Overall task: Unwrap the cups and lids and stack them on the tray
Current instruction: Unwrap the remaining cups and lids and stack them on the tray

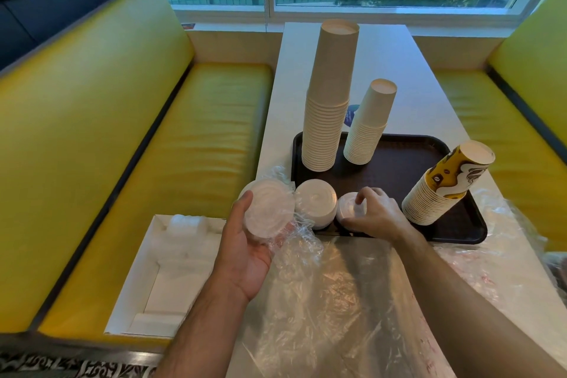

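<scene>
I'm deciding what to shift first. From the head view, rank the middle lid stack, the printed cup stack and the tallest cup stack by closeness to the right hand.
From the right hand:
1. middle lid stack, just left.
2. printed cup stack, to the right.
3. tallest cup stack, tray's far-left corner.

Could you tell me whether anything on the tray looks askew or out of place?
Yes: the yellow printed cup stack at the tray's right edge leans markedly right, while the two plain cup stacks stand nearly upright. Loose plastic wrap also covers the near table.
</scene>
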{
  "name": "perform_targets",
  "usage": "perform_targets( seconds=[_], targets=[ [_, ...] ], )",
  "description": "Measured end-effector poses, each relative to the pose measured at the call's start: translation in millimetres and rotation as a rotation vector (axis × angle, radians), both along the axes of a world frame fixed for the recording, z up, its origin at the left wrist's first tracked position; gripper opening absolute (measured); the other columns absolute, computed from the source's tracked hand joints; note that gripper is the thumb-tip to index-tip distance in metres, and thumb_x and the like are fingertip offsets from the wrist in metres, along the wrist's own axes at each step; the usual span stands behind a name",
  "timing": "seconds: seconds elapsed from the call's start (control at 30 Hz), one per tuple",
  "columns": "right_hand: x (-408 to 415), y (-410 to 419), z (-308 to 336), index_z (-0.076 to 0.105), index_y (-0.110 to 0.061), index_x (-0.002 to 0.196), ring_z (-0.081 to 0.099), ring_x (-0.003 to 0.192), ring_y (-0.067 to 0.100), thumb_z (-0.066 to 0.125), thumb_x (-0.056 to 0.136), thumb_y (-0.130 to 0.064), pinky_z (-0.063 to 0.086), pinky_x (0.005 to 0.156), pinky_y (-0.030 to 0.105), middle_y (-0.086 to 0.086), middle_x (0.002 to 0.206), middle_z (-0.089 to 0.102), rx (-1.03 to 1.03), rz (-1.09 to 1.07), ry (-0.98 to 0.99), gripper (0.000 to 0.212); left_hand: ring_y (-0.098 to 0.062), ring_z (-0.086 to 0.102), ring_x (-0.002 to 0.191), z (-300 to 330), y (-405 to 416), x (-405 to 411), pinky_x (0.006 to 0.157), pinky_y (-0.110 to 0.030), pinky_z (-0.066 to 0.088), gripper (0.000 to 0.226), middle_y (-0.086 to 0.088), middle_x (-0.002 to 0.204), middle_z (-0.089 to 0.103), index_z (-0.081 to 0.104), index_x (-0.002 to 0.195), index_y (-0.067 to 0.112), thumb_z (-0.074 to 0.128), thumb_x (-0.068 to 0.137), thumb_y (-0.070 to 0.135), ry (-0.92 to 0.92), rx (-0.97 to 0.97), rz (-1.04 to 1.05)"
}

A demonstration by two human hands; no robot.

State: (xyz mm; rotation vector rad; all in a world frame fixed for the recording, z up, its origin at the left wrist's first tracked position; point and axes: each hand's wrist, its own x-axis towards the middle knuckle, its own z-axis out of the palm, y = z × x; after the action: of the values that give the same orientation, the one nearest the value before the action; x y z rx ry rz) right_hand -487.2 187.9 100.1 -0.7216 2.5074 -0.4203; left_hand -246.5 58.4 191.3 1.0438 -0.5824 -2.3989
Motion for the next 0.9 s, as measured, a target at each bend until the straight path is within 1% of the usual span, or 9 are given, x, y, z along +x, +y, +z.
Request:
perform_targets(
  seconds=[0.1, 0.17, 0.23, 0.37, 0.43, 0.5, 0.57, 0.7, 0.9],
  targets=[
    [6.6, -2.3, 1.4, 0.036, -0.046, 0.141, 0.041, 0.135, 0.032, 0.083, 0.072, -0.056, 0.049, 0.104, 0.052, 0.002, 0.152, 0.039, -0.001, 0.008, 0.016, 0.084, -0.028, 0.076, 0.093, 0.0, -0.1, -0.2, 0.074, -0.041, 0.064, 0.044, -0.016, 0.112, 0.075, 0.063, 0.127, 0.010, 0.066, 0.091, 0.035, 0.000, 0.009, 0.005],
    [6.8, -2.9, 4.2, 0.035, -0.049, 0.146, 0.038, 0.138, 0.033, 0.081, 0.074, -0.057, 0.048, 0.106, 0.052, 0.002, 0.156, 0.036, 0.046, 0.015, 0.021, 0.087, -0.030, 0.075, 0.098, -0.3, -0.1, -0.2, 0.079, -0.043, 0.064, 0.051, -0.016, 0.114, 0.075, 0.062, 0.129, 0.010, 0.069, 0.085, 0.035, 0.004, 0.007, 0.008],
    [5.1, -3.9, 6.4, 0.036, -0.049, 0.146, 0.040, 0.136, 0.032, 0.082, 0.073, -0.058, 0.050, 0.102, 0.051, 0.002, 0.154, 0.039, 0.076, 0.022, 0.038, 0.086, -0.029, 0.075, 0.097, -0.5, 0.2, 0.0, 0.083, -0.043, 0.062, 0.056, -0.015, 0.113, 0.075, 0.062, 0.129, 0.011, 0.071, 0.080, 0.036, 0.007, 0.000, 0.010],
    [9.9, -10.2, 11.6, 0.038, -0.047, 0.145, 0.040, 0.134, 0.030, 0.082, 0.075, -0.051, 0.051, 0.097, 0.046, 0.002, 0.150, 0.039, 0.129, 0.068, 0.078, 0.083, -0.028, 0.075, 0.096, 1.2, 2.7, -0.1, 0.080, -0.043, 0.063, 0.061, -0.015, 0.115, 0.075, 0.061, 0.132, 0.012, 0.071, 0.077, 0.036, 0.004, -0.008, 0.001],
    [11.8, -15.1, 14.4, 0.037, -0.043, 0.145, 0.039, 0.132, 0.029, 0.083, 0.073, -0.047, 0.052, 0.094, 0.046, 0.001, 0.150, 0.038, 0.153, 0.086, 0.095, 0.085, -0.030, 0.074, 0.101, 1.3, 3.6, -0.3, 0.081, -0.043, 0.063, 0.063, -0.016, 0.118, 0.074, 0.060, 0.133, 0.012, 0.072, 0.076, 0.036, -0.010, -0.009, 0.005],
    [11.2, -18.8, 16.2, 0.036, -0.037, 0.146, 0.040, 0.131, 0.029, 0.085, 0.072, -0.045, 0.052, 0.092, 0.046, -0.003, 0.151, 0.038, 0.158, 0.092, 0.097, 0.089, -0.031, 0.072, 0.108, 1.6, 3.4, 0.1, 0.086, -0.045, 0.061, 0.065, -0.015, 0.120, 0.073, 0.060, 0.134, 0.012, 0.073, 0.075, 0.036, -0.022, -0.008, 0.014],
    [10.0, -20.8, 16.4, 0.035, -0.037, 0.147, 0.041, 0.131, 0.029, 0.084, 0.072, -0.046, 0.053, 0.092, 0.047, -0.005, 0.152, 0.039, 0.165, 0.113, 0.094, 0.090, -0.032, 0.070, 0.112, 2.7, 3.2, 1.4, 0.089, -0.046, 0.060, 0.063, -0.015, 0.121, 0.073, 0.060, 0.134, 0.012, 0.072, 0.077, 0.036, -0.025, -0.009, 0.012],
    [7.6, -24.2, 19.0, 0.039, -0.049, 0.145, 0.038, 0.133, 0.033, 0.078, 0.077, -0.052, 0.052, 0.095, 0.049, -0.005, 0.152, 0.035, 0.227, 0.182, 0.081, 0.078, -0.032, 0.068, 0.115, 4.1, 2.0, 3.8, 0.096, -0.047, 0.055, 0.054, -0.015, 0.118, 0.074, 0.061, 0.131, 0.011, 0.069, 0.083, 0.034, -0.020, 0.001, 0.010],
    [2.3, -30.9, 22.9, 0.051, -0.045, 0.138, 0.042, 0.130, 0.032, 0.078, 0.077, -0.051, 0.050, 0.098, 0.049, -0.005, 0.142, 0.042, 0.224, 0.209, 0.057, 0.068, -0.032, 0.068, 0.113, 6.6, 1.3, 4.7, 0.097, -0.048, 0.054, 0.049, -0.015, 0.115, 0.075, 0.063, 0.128, 0.010, 0.067, 0.085, 0.033, -0.022, 0.005, 0.015]
  ],
)
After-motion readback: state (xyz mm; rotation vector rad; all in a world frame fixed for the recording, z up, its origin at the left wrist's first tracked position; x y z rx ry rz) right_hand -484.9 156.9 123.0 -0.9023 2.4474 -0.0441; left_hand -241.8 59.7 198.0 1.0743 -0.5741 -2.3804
